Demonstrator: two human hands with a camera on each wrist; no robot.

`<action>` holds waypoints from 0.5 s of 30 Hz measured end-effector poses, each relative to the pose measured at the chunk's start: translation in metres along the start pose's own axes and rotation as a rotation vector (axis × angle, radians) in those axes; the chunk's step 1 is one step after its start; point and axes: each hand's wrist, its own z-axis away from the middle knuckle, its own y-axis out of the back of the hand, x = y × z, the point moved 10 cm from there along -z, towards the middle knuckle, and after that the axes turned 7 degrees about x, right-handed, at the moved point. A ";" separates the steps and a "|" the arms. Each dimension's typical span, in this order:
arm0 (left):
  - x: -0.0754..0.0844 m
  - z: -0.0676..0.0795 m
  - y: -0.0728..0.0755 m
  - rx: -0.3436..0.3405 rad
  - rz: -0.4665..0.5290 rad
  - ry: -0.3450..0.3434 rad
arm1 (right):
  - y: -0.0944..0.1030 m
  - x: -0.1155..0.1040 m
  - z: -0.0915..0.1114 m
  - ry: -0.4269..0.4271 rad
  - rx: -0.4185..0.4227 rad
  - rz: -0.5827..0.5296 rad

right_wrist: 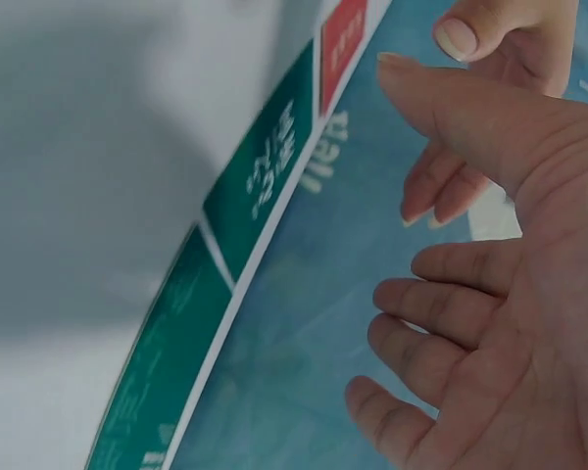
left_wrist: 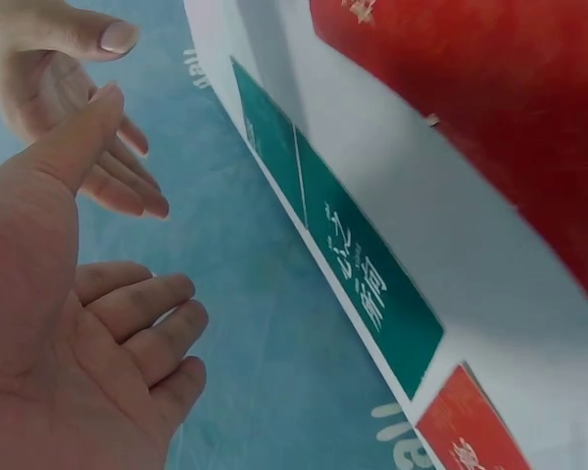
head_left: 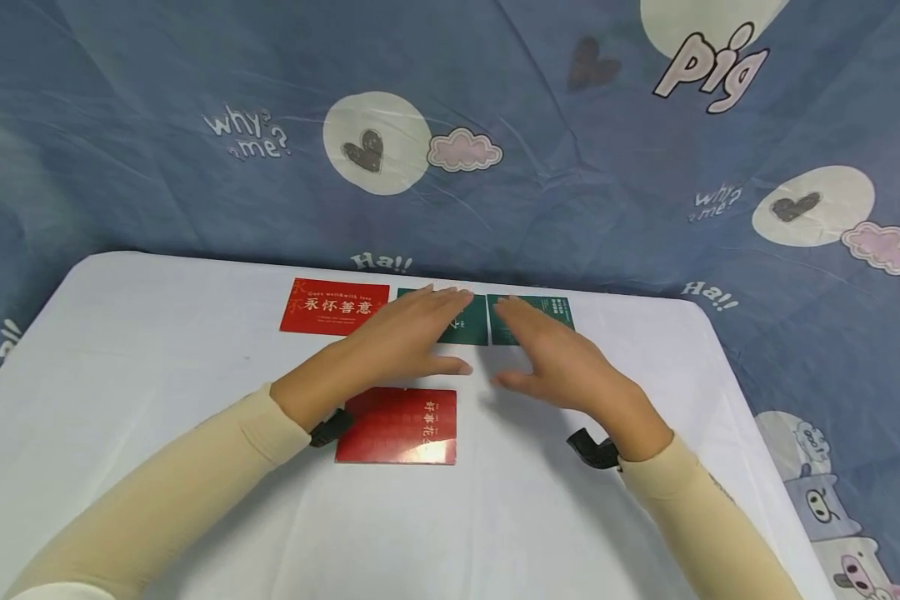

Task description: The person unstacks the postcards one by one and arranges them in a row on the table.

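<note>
My left hand (head_left: 397,337) hovers over the table with its fingers loosely extended and nothing in its grasp. Facing it, my right hand (head_left: 558,354) is also raised, thumb apart from the fingers, holding nothing. Beyond the hands, two green cards lie side by side near the far edge: the left one (left_wrist: 367,274) is partly covered by my left hand in the head view, the right one (head_left: 551,312) by my right fingertips. A red card (head_left: 330,307) with white characters lies left of them. Nearer to me, another red card (head_left: 401,429) sits below my left wrist.
The cards lie on a white-covered table (head_left: 195,358). Behind it hangs a blue printed cloth (head_left: 450,217) with cartoon drawings and lettering. A black wrist strap (head_left: 596,450) shows at my right wrist.
</note>
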 end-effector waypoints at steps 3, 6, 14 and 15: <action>-0.001 0.015 0.002 0.004 0.005 0.010 | -0.005 -0.011 0.003 0.032 0.005 0.010; -0.003 0.029 0.001 -0.004 0.004 0.014 | -0.014 -0.021 0.007 0.064 -0.003 0.020; -0.003 0.062 -0.006 -0.033 0.026 0.036 | -0.039 -0.044 0.016 0.118 -0.028 0.014; -0.003 0.066 -0.008 -0.039 0.030 0.038 | -0.043 -0.046 0.017 0.123 -0.034 0.011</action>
